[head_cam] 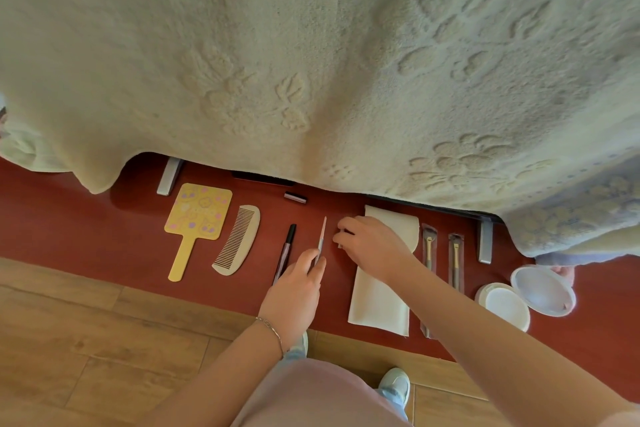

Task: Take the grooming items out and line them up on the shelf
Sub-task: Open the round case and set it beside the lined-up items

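On the red shelf point(69, 236) lie, left to right, a yellow hand mirror point(195, 220), a beige comb point(239, 239) and a dark pen-like stick point(285, 250). My left hand point(299, 284) pinches the near end of a thin pink nail file point(322, 234) that points away from me. My right hand point(367, 246) hovers over the top of a white pouch point(379, 298), fingers curled on something small that I cannot make out. Right of the pouch lie two wrapped brushes point(429, 250) point(455, 260).
A cream blanket point(311, 62) hangs over the shelf's far side. A small dark tube point(295, 198) lies near it. An open white round container point(504, 305) and its clear lid point(543, 289) sit at the right. Grey brackets point(169, 175) point(485, 241) stand on the shelf. Wooden floor lies below.
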A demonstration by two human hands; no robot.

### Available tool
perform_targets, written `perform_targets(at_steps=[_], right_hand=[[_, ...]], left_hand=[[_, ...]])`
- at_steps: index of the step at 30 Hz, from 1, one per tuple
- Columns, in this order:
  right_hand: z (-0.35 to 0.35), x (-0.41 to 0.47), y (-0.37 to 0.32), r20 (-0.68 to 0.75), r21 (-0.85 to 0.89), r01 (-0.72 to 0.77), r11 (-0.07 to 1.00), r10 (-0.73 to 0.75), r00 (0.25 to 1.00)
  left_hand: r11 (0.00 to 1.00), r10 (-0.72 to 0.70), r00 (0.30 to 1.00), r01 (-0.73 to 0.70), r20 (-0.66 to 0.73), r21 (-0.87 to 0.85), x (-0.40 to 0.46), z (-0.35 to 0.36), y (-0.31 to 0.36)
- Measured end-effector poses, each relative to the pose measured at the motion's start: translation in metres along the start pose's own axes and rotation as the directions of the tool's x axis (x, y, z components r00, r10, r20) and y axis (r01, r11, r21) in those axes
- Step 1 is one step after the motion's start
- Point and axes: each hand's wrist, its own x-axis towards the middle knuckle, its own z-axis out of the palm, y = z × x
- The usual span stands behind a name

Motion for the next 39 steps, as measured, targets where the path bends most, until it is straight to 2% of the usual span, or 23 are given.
perform_targets(at_steps=[8, 14, 23, 25, 27, 29, 31, 34, 39], right_hand=[[-0.004, -0.008, -0.008, 0.006, -0.003, 0.105, 0.994, -0.105, 0.994], [-0.008, -0.012, -0.010, 0.053, 0.015, 0.096, 0.995, -0.097, 0.994], [-0.015, -0.014, -0.012, 0.031, 0.044, 0.106, 0.993, -0.107, 0.994], [-0.020, -0.013, -0.008, -0.003, 0.090, 0.080, 0.993, -0.080, 0.997], [-0.028, -0.006, -0.006, -0.065, 0.169, 0.000, 0.986, 0.011, 0.998], [-0.035, 0.007, -0.007, -0.120, 0.232, -0.078, 0.970, 0.108, 0.987], [-0.038, 0.026, -0.012, -0.135, 0.240, -0.102, 0.965, 0.138, 0.981], [-0.034, 0.058, -0.026, -0.056, 0.198, -0.151, 0.969, 0.165, 0.985], [-0.026, 0.093, -0.044, 0.094, -0.001, -0.214, 0.977, 0.214, 0.972]], left_hand=[[0.998, -0.013, 0.999, 0.010, -0.044, -0.066, 0.008, 0.002, 0.003], [0.991, -0.043, 0.998, 0.038, -0.040, -0.130, 0.010, 0.007, 0.003], [0.989, -0.050, 0.995, 0.037, -0.088, -0.144, 0.008, 0.003, 0.004], [0.989, -0.047, 0.990, 0.027, -0.134, -0.146, 0.004, -0.003, 0.003], [0.989, -0.061, 0.977, 0.031, -0.206, -0.146, 0.002, -0.011, -0.004], [0.989, -0.093, 0.959, 0.058, -0.269, -0.135, 0.002, -0.016, -0.014], [0.986, -0.138, 0.951, 0.104, -0.277, -0.131, 0.003, -0.018, -0.026], [0.980, -0.179, 0.953, 0.150, -0.245, -0.133, 0.002, -0.015, -0.041], [0.972, -0.199, 0.960, 0.167, -0.197, -0.165, -0.002, -0.011, -0.048]])
